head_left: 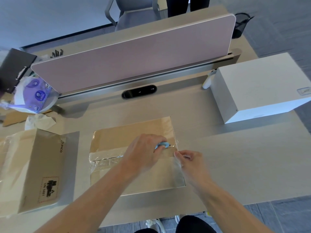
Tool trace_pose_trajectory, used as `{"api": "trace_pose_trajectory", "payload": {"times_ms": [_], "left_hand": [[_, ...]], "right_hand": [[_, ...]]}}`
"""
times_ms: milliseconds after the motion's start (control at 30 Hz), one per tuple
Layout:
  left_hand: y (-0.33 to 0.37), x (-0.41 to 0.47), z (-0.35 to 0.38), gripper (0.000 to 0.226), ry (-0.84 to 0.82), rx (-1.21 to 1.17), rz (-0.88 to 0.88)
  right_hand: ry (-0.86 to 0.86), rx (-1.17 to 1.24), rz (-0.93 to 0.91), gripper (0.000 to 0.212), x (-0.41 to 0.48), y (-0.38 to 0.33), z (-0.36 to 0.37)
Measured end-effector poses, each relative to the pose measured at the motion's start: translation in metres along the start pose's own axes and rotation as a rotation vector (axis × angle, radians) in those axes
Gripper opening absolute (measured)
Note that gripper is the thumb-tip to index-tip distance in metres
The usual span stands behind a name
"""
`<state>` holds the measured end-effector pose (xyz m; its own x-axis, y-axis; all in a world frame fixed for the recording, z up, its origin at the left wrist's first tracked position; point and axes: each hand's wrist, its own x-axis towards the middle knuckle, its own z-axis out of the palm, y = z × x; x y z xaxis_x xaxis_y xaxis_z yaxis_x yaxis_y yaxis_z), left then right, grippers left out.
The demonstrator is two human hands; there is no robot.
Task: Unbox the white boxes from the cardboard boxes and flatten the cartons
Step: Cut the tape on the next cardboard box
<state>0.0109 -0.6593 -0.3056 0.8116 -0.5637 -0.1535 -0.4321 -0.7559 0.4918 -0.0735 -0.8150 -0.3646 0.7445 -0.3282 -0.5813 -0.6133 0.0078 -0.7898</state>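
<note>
Left hand (144, 150) grips blue cutter (162, 145) on the cardboard box (117, 137) seam. Right hand (191, 159) pinches clear tape (176, 166) at box's right edge.

The cardboard box (33, 165) well left of the left hand (144, 152) gripping the blue cutter (162, 145) bears "PICO" on its side and "UN 3481" on its label (48, 190).

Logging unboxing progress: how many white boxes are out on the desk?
1: the white rectangular box at the desk's right. Others may be hidden inside the centre brown cardboard carton or the left carton.
</note>
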Motion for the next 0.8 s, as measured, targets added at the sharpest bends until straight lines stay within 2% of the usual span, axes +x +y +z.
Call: {"api": "trace_pose_trajectory", "payload": {"times_ms": [100, 300, 500, 800], "left_hand": [[0.004, -0.007, 0.002, 0.021, -0.034, 0.022, 0.014], [0.008, -0.005, 0.001, 0.014, -0.017, 0.076, 0.055], [0.014, 0.002, 0.010, 0.013, -0.018, 0.218, 0.083], [-0.061, -0.042, -0.014, 0.023, -0.009, 0.363, 0.060]], "right_hand": [[-0.011, 0.017, 0.001, 0.021, 0.000, 0.001, 0.001], [0.000, 0.016, -0.023, 0.020, -0.001, 0.000, 0.001], [0.018, 0.020, -0.031, 0.018, -0.004, 0.000, 0.002], [0.054, 0.090, 0.020, 0.018, -0.009, -0.005, 0.005]]}}
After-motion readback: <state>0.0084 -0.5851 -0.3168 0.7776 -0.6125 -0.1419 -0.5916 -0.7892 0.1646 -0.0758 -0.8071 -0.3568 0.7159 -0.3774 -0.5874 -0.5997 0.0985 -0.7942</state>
